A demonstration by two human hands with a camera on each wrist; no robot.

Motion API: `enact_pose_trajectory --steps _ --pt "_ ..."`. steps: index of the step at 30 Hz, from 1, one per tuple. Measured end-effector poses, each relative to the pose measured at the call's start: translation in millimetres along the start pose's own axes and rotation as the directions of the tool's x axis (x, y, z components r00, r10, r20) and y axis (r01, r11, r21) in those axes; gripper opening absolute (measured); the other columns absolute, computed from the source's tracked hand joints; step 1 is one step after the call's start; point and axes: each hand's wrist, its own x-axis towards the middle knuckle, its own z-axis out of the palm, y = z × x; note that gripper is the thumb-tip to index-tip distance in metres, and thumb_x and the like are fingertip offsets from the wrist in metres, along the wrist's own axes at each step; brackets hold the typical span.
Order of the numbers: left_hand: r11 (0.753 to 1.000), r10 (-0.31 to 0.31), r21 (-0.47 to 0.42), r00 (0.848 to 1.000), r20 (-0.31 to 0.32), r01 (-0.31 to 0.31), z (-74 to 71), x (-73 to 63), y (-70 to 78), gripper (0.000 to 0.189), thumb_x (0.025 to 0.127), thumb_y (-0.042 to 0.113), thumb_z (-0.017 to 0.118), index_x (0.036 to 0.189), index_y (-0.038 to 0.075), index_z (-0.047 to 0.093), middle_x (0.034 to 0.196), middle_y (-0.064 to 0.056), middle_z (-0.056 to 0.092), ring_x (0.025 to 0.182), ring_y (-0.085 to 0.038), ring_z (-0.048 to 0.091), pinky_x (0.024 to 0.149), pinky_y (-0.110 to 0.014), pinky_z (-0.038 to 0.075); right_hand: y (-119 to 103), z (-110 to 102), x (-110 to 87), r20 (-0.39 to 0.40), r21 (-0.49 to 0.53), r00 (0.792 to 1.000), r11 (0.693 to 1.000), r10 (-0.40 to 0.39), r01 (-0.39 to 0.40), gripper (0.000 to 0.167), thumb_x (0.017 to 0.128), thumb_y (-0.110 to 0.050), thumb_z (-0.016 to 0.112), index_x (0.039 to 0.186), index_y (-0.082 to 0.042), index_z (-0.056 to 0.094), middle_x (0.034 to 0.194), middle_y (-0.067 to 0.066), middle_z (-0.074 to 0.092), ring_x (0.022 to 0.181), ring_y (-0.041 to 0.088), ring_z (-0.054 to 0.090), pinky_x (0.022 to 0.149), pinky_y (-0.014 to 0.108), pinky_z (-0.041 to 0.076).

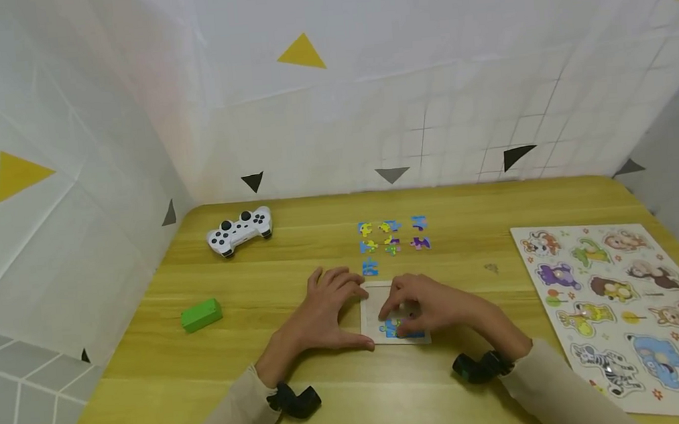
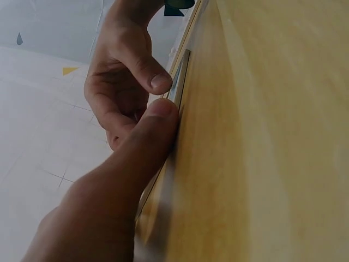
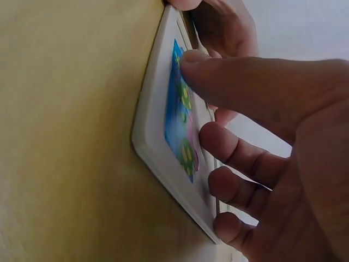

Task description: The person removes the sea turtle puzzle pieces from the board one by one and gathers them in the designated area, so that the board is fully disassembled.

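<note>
A small white puzzle tray [image 1: 375, 290] lies on the table, with joined blue, green and pink puzzle pieces [image 3: 182, 112] along its near side. My left hand [image 1: 326, 313] holds the tray by its left side, fingers at the far corner and thumb [image 2: 158, 117] at the near edge. Over the tray, my right hand [image 1: 421, 304] has its thumb [image 3: 204, 68] on a blue puzzle piece [image 1: 389, 328] at the left end of the joined ones. Its bent index finger comes down beside that piece; the contact is partly hidden. The other fingers curl above the tray.
Several loose puzzle pieces [image 1: 391, 244] lie in rows beyond the tray. A white game controller [image 1: 239, 232] sits at the back left, with a green block [image 1: 201, 315] nearer. A large animal puzzle board [image 1: 622, 309] covers the table's right side.
</note>
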Motion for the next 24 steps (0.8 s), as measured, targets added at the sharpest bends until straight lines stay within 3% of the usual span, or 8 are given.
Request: enact_pose_trajectory --steps 9,24 --pt "1.000 -0.015 -0.015 1.000 0.007 0.015 0.7 0.4 0.6 0.078 0.069 0.078 0.076 0.127 0.028 0.062 0.149 0.004 0.051 0.148 -0.030 0.035 0.117 -0.071 0.014 -4.7 -0.8 -3.8 0.027 -0.060 1.000 0.998 -0.002 0.004 0.033 0.083 -0.025 0.085 0.115 -0.027 0.077 0.099 -0.006 0.060 0.086 0.008 0.047 0.079 0.026 0.034" --pt "0.999 -0.002 -0.037 1.000 -0.012 0.001 1.2 -0.4 0.3 0.076 0.069 0.076 0.078 0.126 0.027 0.063 0.148 0.002 0.053 0.147 -0.032 0.035 0.116 -0.073 0.014 -8.4 -1.6 -4.6 0.034 0.022 0.999 0.999 0.035 -0.035 0.032 0.084 -0.022 0.085 0.111 -0.029 0.071 0.098 -0.007 0.062 0.092 0.010 0.052 0.085 0.031 0.037"
